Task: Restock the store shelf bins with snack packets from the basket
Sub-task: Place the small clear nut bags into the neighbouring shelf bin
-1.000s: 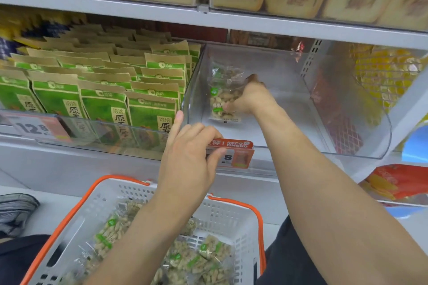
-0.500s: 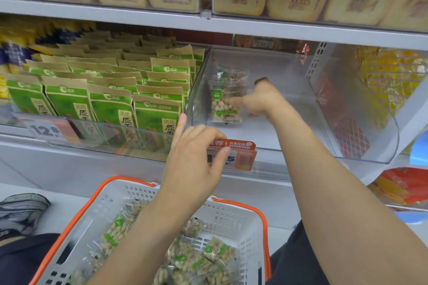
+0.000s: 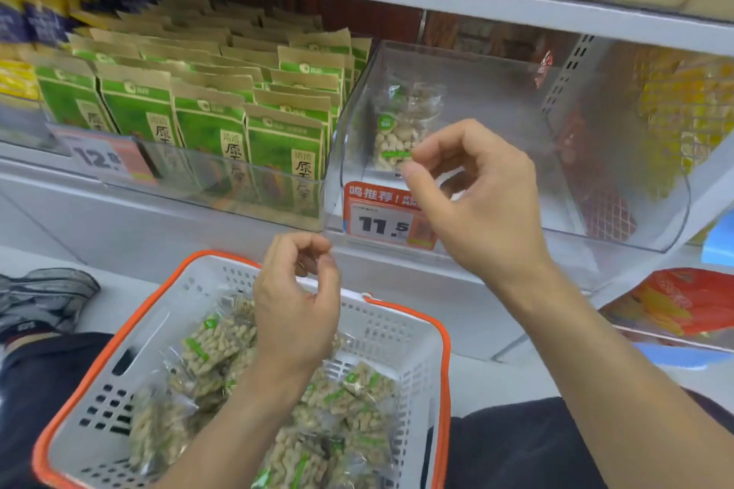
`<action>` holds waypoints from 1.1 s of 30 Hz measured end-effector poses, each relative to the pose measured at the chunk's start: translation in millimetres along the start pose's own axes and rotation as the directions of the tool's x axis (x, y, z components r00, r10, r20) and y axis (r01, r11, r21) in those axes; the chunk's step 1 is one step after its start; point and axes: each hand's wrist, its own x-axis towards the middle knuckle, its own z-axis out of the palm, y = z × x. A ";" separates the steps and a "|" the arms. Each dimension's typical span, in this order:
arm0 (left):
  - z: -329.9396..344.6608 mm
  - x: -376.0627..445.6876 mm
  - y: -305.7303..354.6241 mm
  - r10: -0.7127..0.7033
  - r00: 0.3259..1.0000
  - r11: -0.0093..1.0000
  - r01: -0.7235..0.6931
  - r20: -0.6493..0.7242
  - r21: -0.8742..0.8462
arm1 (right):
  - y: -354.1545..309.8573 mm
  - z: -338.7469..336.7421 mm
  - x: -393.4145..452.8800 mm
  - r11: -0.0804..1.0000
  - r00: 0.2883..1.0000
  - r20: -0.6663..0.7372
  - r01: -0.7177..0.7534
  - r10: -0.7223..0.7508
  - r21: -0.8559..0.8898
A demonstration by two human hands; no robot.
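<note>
A clear packet of nuts (image 3: 401, 131) with a green label stands upright at the left side of the clear shelf bin (image 3: 619, 210). My right hand (image 3: 480, 206) hovers in front of the bin with loosely curled fingers, holding nothing. Above the basket, my left hand (image 3: 298, 302) hangs with fingers loosely curled and nothing in it. The white basket (image 3: 405, 333) with an orange rim sits below on my lap and holds several nut packets (image 3: 214, 341).
A bin of green and tan pouches (image 3: 206, 123) fills the shelf to the left. An orange price tag (image 3: 387, 216) reading 11.5 hangs on the bin front. Yellow packs (image 3: 683, 107) sit to the right, boxed goods on the shelf above. A shoe (image 3: 43, 298) lies at left.
My right hand let go of the packet and drew back out of the bin. My left hand dropped from the bin's front edge toward the basket. The view tilted down.
</note>
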 end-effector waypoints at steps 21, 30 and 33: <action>-57.7 -127.8 -202.0 -0.756 0.388 0.597 0.077 0.528 0.798 | 176.5 159.0 -253.0 0.745 0.467 0.584 -0.476 0.665 -0.468; -70.7 -122.3 -196.2 -0.769 0.488 0.638 0.542 0.413 0.547 | 199.5 175.5 -252.9 0.744 0.244 0.704 -0.258 0.667 -0.616; -79.5 -112.3 -198.4 -0.762 0.534 0.645 0.584 0.366 0.493 | 204.5 183.0 -245.9 0.717 0.153 0.704 -0.243 0.694 -0.654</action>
